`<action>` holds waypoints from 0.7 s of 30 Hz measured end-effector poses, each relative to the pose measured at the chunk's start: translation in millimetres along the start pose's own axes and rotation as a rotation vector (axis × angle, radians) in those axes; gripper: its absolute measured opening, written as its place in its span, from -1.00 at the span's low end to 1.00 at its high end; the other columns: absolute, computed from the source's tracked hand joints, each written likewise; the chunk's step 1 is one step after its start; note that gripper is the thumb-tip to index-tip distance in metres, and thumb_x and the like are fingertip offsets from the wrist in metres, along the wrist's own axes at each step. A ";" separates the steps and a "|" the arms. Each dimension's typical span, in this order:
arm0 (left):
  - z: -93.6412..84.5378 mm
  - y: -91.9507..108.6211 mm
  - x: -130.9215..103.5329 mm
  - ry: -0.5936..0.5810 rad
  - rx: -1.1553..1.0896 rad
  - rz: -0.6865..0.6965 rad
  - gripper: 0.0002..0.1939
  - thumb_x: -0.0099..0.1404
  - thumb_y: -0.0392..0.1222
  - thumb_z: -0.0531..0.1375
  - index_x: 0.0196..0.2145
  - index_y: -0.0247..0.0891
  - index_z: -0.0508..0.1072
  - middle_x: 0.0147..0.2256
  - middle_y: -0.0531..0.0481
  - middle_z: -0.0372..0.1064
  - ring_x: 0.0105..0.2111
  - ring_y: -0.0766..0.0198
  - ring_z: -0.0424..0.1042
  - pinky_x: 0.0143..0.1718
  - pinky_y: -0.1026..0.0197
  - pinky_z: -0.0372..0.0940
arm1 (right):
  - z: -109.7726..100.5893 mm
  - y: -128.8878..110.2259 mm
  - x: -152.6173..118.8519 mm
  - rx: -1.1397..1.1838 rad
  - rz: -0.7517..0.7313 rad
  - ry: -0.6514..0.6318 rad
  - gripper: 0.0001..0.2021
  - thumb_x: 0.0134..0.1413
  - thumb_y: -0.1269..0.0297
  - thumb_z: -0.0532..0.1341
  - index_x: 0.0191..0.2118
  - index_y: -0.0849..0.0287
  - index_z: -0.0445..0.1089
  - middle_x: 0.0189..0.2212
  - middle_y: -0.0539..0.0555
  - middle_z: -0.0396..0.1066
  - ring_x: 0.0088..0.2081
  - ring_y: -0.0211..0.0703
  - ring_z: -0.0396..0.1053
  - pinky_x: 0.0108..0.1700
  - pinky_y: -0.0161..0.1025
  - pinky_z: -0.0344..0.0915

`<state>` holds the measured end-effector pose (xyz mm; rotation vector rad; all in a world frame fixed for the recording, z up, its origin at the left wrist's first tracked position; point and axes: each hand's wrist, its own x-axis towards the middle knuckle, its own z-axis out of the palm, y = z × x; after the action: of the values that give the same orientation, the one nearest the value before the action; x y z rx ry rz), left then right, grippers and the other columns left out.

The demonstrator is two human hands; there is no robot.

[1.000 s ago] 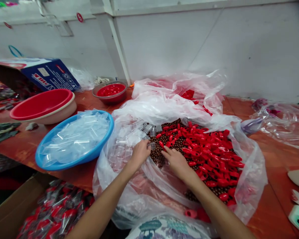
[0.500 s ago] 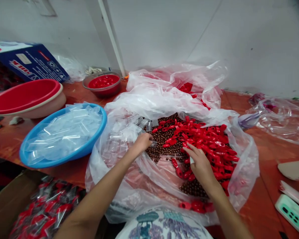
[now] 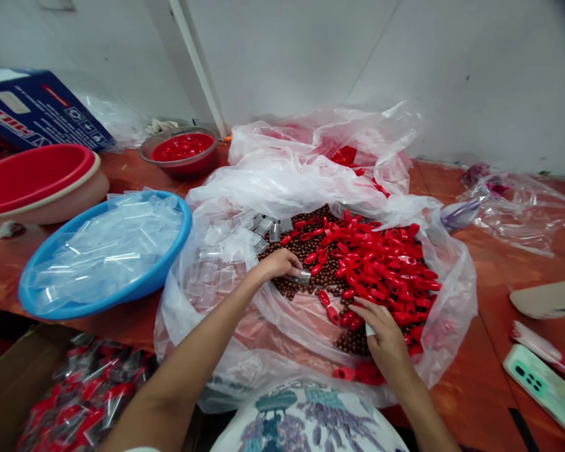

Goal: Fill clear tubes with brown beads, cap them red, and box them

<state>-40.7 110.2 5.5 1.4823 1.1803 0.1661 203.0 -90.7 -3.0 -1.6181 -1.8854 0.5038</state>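
Note:
My left hand [image 3: 282, 263] is closed on a small clear plastic tube [image 3: 301, 277], held over the dark brown beads [image 3: 329, 272]. Fingers of my right hand [image 3: 379, 326] are stretched out at the near edge of a heap of shiny red plastic pieces [image 3: 386, 263]. Something small and white [image 3: 370, 330] shows by its thumb; what it is I cannot tell. Beads and red pieces lie in a spread-out translucent plastic bag [image 3: 245, 364]. More clear tubes [image 3: 211, 276] lie at the bag's left side.
A blue basin [image 3: 184, 232] of clear plastic pieces stands left. Behind are a red basin [image 3: 37, 172], a bowl [image 3: 207, 154] of red pieces and a blue box [image 3: 42, 113]. A phone [image 3: 541, 383] lies right. Below the table's left edge sits a box of red-and-clear items [image 3: 89, 395].
My left hand has shifted a little right, and the clear tube in it shows more plainly. My right hand has drawn back towards me from the red pieces. The whole view has shifted slightly.

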 end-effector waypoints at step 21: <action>62.4 3.5 -46.4 -0.119 -0.675 0.053 -0.49 -0.13 -0.10 0.39 -0.18 -0.32 0.51 -0.26 -0.09 0.47 -0.37 0.25 0.42 -0.26 0.16 0.34 | 31.4 -27.4 14.2 -0.278 -0.034 -0.178 -0.67 0.12 0.41 0.08 0.01 0.22 0.33 -0.17 0.19 0.37 -0.17 0.03 0.27 -0.10 -0.07 0.27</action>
<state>-18.7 35.8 11.7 0.9111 0.8666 0.4578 160.8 -78.9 -6.4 -1.7615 -2.1917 0.3963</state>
